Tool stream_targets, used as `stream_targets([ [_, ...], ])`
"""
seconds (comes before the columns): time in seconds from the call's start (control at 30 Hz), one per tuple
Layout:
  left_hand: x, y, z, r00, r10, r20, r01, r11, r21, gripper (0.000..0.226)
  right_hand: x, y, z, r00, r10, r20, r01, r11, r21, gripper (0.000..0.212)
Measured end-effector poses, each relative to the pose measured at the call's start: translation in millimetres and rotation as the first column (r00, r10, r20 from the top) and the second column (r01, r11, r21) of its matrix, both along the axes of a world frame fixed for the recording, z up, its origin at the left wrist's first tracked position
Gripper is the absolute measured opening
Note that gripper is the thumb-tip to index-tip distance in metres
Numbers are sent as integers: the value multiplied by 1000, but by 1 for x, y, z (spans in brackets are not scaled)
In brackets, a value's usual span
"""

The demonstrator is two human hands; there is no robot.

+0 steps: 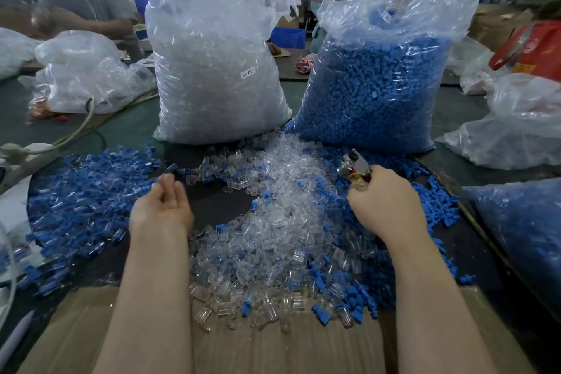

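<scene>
nearest the camera a sheet of brown cardboard [273,349] lies on the dark table [127,127], its far edge buried under loose parts. both bare forearms reach out over it. the left hand [164,206] is turned palm up just above a bare patch of table, fingers loosely curled and a little apart, with nothing in it that can be made out. the right hand [385,200] is closed in a fist round the handles of a small metal tool [353,164] - its shiny head sticks up and away from the knuckles, above the right edge of the heap; what kind of tool it is cannot be told. between the hands runs a long drift of clear plastic pieces [273,222], and blue plastic pieces [85,197] spread on both sides of it, thickest at the left. behind the heap two tall bags stand upright side by side - the bag of clear pieces [212,70], with a white label [248,73] reading sj-017, on the left, and the bag of blue pieces [373,85] on the right. a white cable [82,127] curves over the table at the left. farther back, across the table, another person [91,0] sits blurred.
</scene>
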State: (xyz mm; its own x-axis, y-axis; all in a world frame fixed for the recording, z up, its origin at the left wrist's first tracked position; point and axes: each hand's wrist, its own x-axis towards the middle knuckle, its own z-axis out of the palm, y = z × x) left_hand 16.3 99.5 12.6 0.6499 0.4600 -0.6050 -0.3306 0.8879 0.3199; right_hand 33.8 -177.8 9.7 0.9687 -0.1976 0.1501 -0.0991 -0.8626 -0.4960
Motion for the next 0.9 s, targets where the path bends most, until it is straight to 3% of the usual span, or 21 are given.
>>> stream_targets([
  [0.2,-3,10,0,981,194,19,-190,973,-130,19,-3,-9,-3,972,-203,-114,198,979,-52,16],
  [0.3,-1,8,0,975,212,73,-205,974,-93,31,-3,-11,-5,953,-259,-156,252,966,-62,18],
  [0.43,4,10,0,1000,20,21,-22,994,106,35,-3,-11,-9,934,-296,-202,279,954,-107,21],
  [0.5,6,5,1,983,-149,-104,175,931,321,25,-3,-10,-12,928,-291,-234,269,956,-121,27],
  [0.57,7,-4,2,928,-271,-255,369,753,544,15,-2,-9,-14,927,-279,-249,250,958,-141,30],
  [0.67,8,-22,1,829,-305,-468,554,337,761,8,-1,-7,-15,933,-261,-249,226,961,-160,27],
  [0.73,9,-33,-1,738,-306,-602,641,40,766,10,-1,-6,-14,937,-240,-253,205,966,-155,24],
  [0.8,9,-42,-4,618,-313,-722,700,-199,686,8,0,-5,-14,941,-215,-261,183,973,-142,22],
  [0.9,8,-52,-7,468,-358,-808,685,-431,587,25,0,-3,-13,945,-198,-262,164,976,-146,24],
])
